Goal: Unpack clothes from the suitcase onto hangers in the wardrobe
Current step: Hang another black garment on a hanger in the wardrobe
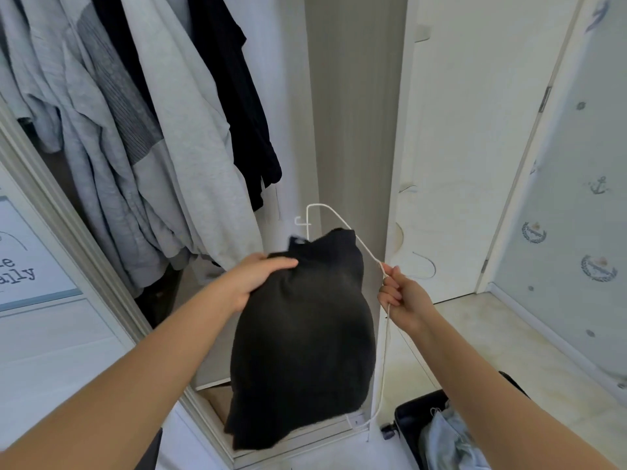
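A black garment [305, 334] hangs in front of me, draped partly over a white wire hanger [327, 212]. My left hand [252, 278] grips the garment's upper left edge. My right hand [402, 296] pinches the hanger's thin right arm beside the cloth. The hanger's far end pokes out above the fabric, and its lower end shows below the hem. The open wardrobe [346, 113] stands ahead. A dark suitcase [410, 422] lies open at the lower right with pale clothes [448, 442] inside.
Grey tops [112, 137] and a black top [237, 96] hang at the wardrobe's left. The white wardrobe door [468, 147] stands open on the right. A framed picture [23, 262] leans at the left. Pale floor [509, 340] lies to the right.
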